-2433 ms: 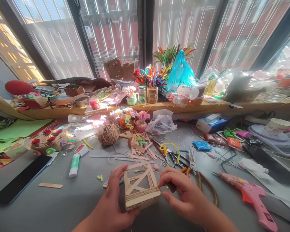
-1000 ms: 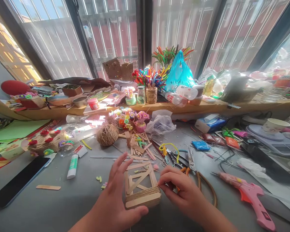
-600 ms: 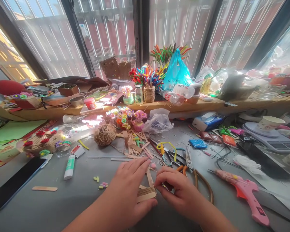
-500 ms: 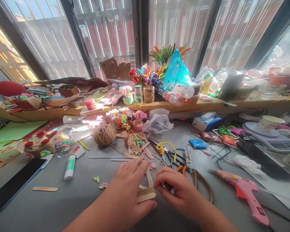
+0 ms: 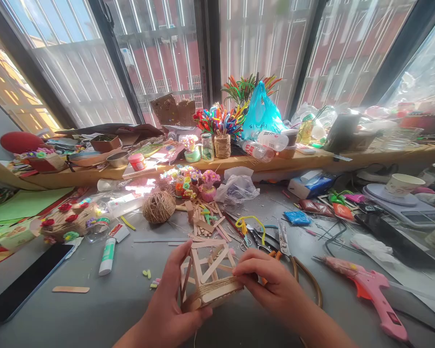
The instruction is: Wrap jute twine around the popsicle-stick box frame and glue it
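A small frame of wooden craft sticks (image 5: 222, 291) is tilted just above the table's near middle, with twine (image 5: 217, 284) wrapped round its lower part. My left hand (image 5: 174, 295) grips it from the left, fingers behind and thumb at the near bottom corner. At the frame's right corner my right hand (image 5: 266, 280) is closed in a pinch on the twine, its fingertips against the stick edge. A thin strand hangs below the frame. Beyond stands the ball of twine (image 5: 158, 207), and loose craft sticks (image 5: 205, 223) lie in a pile beside it.
Scissors and brown-handled shears (image 5: 284, 241) lie right of the frame, near a pink glue gun (image 5: 371, 290). On the left are a glue stick (image 5: 107, 257), a single craft stick (image 5: 70, 289) and a phone (image 5: 27, 282). Pipe cleaners (image 5: 221, 121) and bottles crowd the ledge.
My left hand opened off the frame, passed across its front to the right, then went back to the left side and gripped it. The frame is now turned and tilted. My right hand stayed pinched.
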Demonstrator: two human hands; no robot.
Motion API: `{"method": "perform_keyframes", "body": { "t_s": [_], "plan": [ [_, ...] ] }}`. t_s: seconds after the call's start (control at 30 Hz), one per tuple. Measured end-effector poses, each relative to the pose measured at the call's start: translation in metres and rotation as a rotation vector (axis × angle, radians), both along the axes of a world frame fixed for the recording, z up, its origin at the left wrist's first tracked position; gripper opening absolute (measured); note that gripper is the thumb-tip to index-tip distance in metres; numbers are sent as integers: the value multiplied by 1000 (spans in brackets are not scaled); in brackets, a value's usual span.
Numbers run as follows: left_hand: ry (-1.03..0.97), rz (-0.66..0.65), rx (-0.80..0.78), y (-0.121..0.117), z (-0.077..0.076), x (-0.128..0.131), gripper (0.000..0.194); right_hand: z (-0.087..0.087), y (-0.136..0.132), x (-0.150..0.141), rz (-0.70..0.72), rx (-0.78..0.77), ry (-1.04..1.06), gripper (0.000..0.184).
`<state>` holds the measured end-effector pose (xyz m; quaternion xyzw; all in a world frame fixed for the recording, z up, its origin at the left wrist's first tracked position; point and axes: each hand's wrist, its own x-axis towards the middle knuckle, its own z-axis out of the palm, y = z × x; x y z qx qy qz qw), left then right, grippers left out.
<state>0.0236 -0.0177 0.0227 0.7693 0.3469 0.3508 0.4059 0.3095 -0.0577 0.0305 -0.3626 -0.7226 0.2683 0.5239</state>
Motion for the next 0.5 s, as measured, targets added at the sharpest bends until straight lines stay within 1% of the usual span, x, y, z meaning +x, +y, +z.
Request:
{"method": "perform_keyframes", "body": {
  "t_s": [0.07,0.1,0.2,0.27,0.33,0.4,0.43,0.5],
  "plan": [
    [-110,-37,-46,-2,-11,-2,111,-1,0,0,-23,0,-9,17],
    [-129,-38,-54,-2,-16,-3,113,-1,0,1,-28,-2,-18,17],
    [-89,1,-83,-4,-29,-11,117,-1,-1,2,-18,-28,-50,20],
    [-66,30,-103,-3,-36,-18,116,0,-3,2,-17,-51,-68,22],
    [-46,35,-100,-3,-43,-24,113,0,-6,1,-15,-78,-76,19],
    [-20,27,-78,-2,-48,-29,112,0,-7,-2,-6,-105,-66,15],
    [-1,24,-72,-2,-48,-31,112,0,-8,-3,-2,-110,-56,18],
    [47,28,-73,-2,-41,-32,114,0,-8,-5,-3,-106,-39,23]
  ]
}}
